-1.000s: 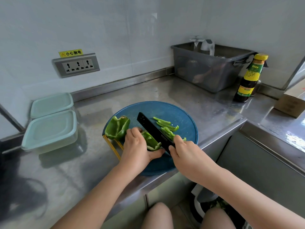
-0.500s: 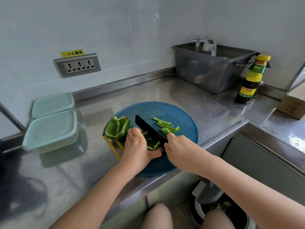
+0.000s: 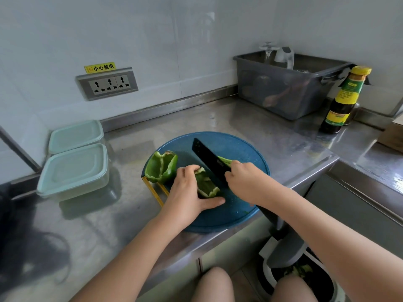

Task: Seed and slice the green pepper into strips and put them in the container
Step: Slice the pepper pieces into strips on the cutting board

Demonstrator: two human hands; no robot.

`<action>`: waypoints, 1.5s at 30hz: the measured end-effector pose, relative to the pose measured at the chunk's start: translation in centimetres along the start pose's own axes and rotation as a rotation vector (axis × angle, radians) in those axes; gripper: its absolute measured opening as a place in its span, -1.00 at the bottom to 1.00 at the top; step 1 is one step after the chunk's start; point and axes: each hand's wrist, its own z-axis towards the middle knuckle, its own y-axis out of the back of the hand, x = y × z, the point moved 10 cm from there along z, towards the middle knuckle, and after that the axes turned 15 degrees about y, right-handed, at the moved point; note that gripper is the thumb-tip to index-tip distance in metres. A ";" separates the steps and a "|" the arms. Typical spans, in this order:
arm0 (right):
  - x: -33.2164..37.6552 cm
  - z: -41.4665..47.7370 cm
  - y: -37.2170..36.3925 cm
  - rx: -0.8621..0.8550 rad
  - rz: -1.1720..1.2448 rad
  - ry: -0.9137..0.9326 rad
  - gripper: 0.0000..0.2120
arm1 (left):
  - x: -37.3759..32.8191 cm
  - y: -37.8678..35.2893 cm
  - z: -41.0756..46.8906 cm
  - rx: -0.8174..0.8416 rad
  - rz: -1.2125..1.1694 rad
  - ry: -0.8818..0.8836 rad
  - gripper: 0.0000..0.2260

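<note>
The left hand (image 3: 189, 194) curls over the pepper piece (image 3: 206, 185), which lies just left of the knife (image 3: 207, 156) (blade roughly parallel) gripped in the right hand (image 3: 246, 182).

a stainless steel counter (image 3: 218, 118) runs along the white wall and turns a corner at the right. a round blue cutting board (image 3: 239, 149) lies on it, reaching the front edge. a yellow rack (image 3: 156, 192) sits at the board's left rim. at the left stand a front container (image 3: 73, 171) and a back container (image 3: 75, 136), both pale green, lidded, touching. a grey bin (image 3: 283, 92) stands in the back corner, a dark sauce bottle (image 3: 342, 105) just beside it, a cardboard box (image 3: 392, 136) at the far right
</note>
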 end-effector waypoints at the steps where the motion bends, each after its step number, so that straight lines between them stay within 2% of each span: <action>1: -0.7 -0.5 0.3 0.004 0.023 -0.025 -0.77 | 0.1 -0.2 0.0 0.038 -0.003 0.010 -0.15; 5: -1.5 -2.2 1.7 -0.056 0.066 -0.019 -0.75 | 0.2 -0.1 0.3 0.111 -0.037 0.026 -0.20; 8: -1.1 -2.8 3.0 -0.129 0.114 0.003 -0.76 | -0.2 0.7 0.5 0.067 -0.058 0.054 -0.21; 10: -0.8 -3.1 4.0 -0.175 0.120 0.010 -0.76 | -1.7 1.2 0.4 0.014 0.002 0.010 -0.25; 14: -0.9 -3.4 5.4 -0.244 0.095 0.009 -0.74 | -6.5 1.0 0.4 -0.109 0.305 -0.286 -0.33; 16: -1.1 -3.7 5.5 -0.248 0.070 0.002 -0.74 | -8.1 -0.5 0.4 -0.109 0.553 -0.424 -0.36; 18: -1.3 -4.0 5.2 -0.230 0.052 -0.008 -0.75 | -8.3 -1.4 0.7 -0.089 0.680 -0.471 -0.35; 22: -1.6 -4.6 4.9 -0.223 0.036 -0.022 -0.78 | -6.7 0.3 1.9 -0.022 0.515 -0.360 -0.28; 29: -0.4 -4.5 4.2 -0.241 0.080 0.018 -0.76 | -2.0 1.7 1.5 0.055 0.012 0.026 -0.16; 35: 0.7 -5.5 0.8 -0.205 0.145 0.057 -0.77 | 0.4 0.3 -0.4 0.061 -0.021 0.070 -0.16; 40: 1.7 -5.9 -0.1 -0.205 0.093 0.102 -0.75 | 1.8 -0.4 -0.1 0.198 -0.091 0.124 -0.11; 45: 2.1 -5.9 -0.2 -0.221 0.048 0.139 -0.76 | 1.6 1.0 -0.3 0.060 -0.046 0.120 -0.21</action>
